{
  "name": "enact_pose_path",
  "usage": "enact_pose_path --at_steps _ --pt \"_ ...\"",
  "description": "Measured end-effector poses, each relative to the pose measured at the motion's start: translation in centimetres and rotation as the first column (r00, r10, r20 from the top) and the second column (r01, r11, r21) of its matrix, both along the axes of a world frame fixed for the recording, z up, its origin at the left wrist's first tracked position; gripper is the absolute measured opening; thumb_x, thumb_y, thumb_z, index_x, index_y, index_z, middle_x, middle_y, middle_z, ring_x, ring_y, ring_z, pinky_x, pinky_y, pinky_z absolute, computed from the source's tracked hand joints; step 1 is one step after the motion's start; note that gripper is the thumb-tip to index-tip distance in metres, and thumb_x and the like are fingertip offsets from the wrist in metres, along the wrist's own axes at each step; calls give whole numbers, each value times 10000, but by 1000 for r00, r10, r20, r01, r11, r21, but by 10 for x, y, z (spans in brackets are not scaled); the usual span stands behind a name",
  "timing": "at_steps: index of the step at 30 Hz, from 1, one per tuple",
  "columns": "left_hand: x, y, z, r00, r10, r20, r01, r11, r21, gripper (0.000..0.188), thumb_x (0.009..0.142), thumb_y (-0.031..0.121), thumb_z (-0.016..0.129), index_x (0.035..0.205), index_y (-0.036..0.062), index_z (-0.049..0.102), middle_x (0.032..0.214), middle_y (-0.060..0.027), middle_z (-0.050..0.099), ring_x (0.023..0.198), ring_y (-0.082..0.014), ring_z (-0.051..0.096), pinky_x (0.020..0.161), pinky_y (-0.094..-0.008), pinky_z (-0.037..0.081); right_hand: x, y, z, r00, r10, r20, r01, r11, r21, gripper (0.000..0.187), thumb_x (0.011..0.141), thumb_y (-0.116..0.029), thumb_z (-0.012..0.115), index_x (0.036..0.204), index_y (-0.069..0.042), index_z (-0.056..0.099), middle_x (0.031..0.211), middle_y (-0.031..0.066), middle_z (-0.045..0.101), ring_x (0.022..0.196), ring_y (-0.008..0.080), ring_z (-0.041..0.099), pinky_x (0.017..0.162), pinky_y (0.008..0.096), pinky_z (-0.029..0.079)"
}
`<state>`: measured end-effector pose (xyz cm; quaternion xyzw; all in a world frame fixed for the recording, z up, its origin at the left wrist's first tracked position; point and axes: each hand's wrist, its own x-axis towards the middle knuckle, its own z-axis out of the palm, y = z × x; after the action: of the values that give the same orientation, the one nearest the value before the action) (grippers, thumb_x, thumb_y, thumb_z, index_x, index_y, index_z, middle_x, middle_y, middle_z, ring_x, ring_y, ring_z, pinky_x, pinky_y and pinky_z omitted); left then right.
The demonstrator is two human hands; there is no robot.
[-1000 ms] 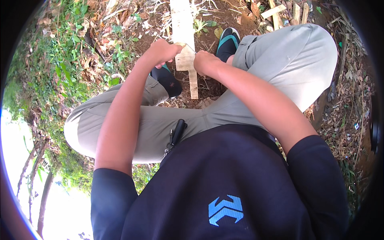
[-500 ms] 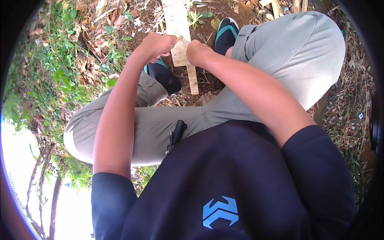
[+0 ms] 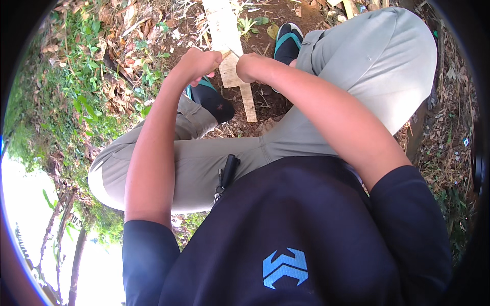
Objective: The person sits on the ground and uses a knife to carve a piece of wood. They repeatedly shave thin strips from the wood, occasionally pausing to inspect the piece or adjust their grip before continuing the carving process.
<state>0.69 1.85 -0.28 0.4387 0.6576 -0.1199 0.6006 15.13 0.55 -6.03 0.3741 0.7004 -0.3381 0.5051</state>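
At the left edge of the plank (image 3: pixel 220 24), the left hand (image 3: pixel 200 63) pinches a pale wood piece (image 3: pixel 225 54), probably light, stiff and best held by its outer end, while at the plank's right edge the right hand (image 3: pixel 252 68) curls around the hidden end of a thin blade (image 3: pixel 234 52)

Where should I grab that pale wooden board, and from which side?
The wooden board is probably best gripped by its narrow tongue, coming from the wearer's side: that part is slimmer, points toward the wearer, and lies clear of the left hand and right hand.
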Motion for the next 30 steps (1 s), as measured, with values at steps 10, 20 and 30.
enact_pose_path --at_steps 10,20,30 --pt "-5 -5 -19 992 -120 -36 123 989 87 387 731 330 625 636 -45 604 624 -115 618 413 -195 483 413 -347 416 6 11 29 998 -18 -59 8 986 -166 190 788 57 499 792 65 689 785 204 658 642 309 614 560 433 479" --pt "8 -2 -7 995 -13 -98 16 999 33 423 739 346 639 624 -60 601 560 -122 575 419 -180 480 400 -336 397 0 5 9 992 107 -60 -113 987 -116 152 810 -16 588 836 39 727 852 163 715 744 283 692 666 372 541" --pt "-1 -4 -28 986 -153 -64 157 986 56 272 810 269 582 787 13 669 667 -106 628 382 -170 457 363 -331 386 5 -19 -7 742 -670 -9 669 740 65 426 817 -75 651 1230 21 610 1228 180 648 1156 309 625 930 362 524"
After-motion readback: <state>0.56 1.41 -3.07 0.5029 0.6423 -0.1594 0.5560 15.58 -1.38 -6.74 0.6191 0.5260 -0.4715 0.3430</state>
